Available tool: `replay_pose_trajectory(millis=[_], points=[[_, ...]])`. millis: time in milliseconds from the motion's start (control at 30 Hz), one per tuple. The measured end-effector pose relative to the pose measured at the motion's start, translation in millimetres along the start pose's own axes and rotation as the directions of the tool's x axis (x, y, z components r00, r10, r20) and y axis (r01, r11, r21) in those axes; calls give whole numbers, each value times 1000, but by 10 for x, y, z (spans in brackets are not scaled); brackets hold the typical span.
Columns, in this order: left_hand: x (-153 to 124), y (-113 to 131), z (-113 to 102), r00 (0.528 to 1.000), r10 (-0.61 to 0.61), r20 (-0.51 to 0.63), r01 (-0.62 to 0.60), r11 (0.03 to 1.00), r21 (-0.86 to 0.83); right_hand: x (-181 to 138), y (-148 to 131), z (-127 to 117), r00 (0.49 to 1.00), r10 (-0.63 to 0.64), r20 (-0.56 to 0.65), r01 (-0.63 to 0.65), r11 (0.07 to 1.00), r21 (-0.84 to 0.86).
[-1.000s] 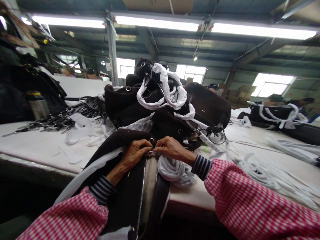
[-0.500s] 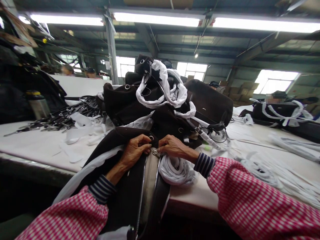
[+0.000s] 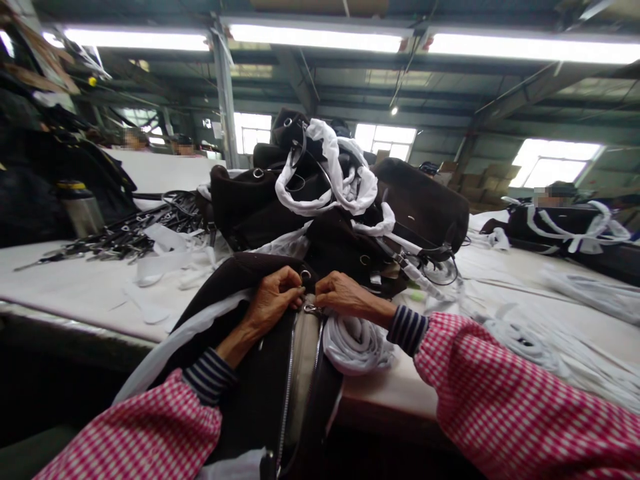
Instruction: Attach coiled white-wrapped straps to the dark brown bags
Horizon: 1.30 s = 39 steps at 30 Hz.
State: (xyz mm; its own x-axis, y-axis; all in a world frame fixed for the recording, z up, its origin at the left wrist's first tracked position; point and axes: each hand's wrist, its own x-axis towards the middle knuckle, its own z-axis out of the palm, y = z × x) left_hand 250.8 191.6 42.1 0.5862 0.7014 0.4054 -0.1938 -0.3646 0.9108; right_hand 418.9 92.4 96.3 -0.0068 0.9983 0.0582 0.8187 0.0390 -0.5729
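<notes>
A dark brown bag point(image 3: 250, 373) lies in front of me over the table edge, its zipper point(image 3: 286, 393) open and a pale lining showing. My left hand point(image 3: 270, 303) pinches the bag's top edge beside a metal ring point(image 3: 305, 275). My right hand point(image 3: 340, 295) is closed on the zipper pull point(image 3: 311, 309) at the far end of the opening. Both hands nearly touch. A bundle of white wrapping point(image 3: 357, 343) lies under my right wrist.
A heap of dark bags wound with white wrapping point(image 3: 330, 193) rises just behind my hands. Black straps with metal clips point(image 3: 130, 233) and a steel flask point(image 3: 80, 208) lie at the left. White strips point(image 3: 540, 340) cover the table at the right. Other people work at far tables.
My hands have stayed at the zipper end, shifting slightly up and closer together. The view has drifted a little to the right.
</notes>
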Motion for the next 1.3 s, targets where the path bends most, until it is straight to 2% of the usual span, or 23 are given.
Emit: replay_pose_trajectory(millis=[333, 767, 1000, 1167, 1300], points=[[4, -26, -20, 1000, 17, 10, -17, 1000, 0, 10, -11, 12, 1000, -20, -20, 20, 1000, -3], [-3, -23, -15, 999, 10, 31, -10, 1000, -6, 35, -56, 72, 998, 39, -43, -43, 994, -99], [11, -32, -18, 996, -9, 91, 10, 1000, -17, 7, -139, 169, 984, 67, -168, -95, 981, -170], [-4, -8, -20, 982, -24, 187, 31, 999, -30, 3, -130, 225, 972, 52, -228, -73, 994, -84], [-25, 10, -13, 973, 5, 230, 1, 1000, -26, 29, -89, 226, 978, 35, -206, -42, 999, -31]])
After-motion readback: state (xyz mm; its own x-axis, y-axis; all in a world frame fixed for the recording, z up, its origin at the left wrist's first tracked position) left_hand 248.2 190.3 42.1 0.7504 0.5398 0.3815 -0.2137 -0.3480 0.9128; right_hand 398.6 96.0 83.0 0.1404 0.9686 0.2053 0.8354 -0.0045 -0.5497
